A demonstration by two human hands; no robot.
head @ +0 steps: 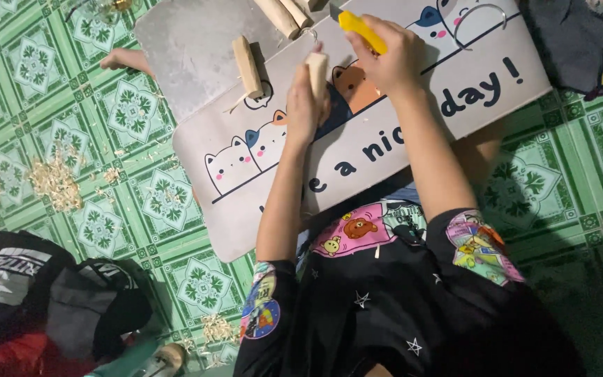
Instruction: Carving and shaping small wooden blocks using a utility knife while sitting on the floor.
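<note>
Nearest, a dark bag (71,300) is seen lying on the green tiled floor (581,181), its contents not discernible. Above the cartoon-printed mat (246,202), a short wooden piece (317,73) is gripped in the closed left hand (305,105). A yellow-handled knife (361,29) is clasped in the closed right hand (392,59). Farther off, another wooden stick (247,66) is laid on a grey board (183,49)
</note>
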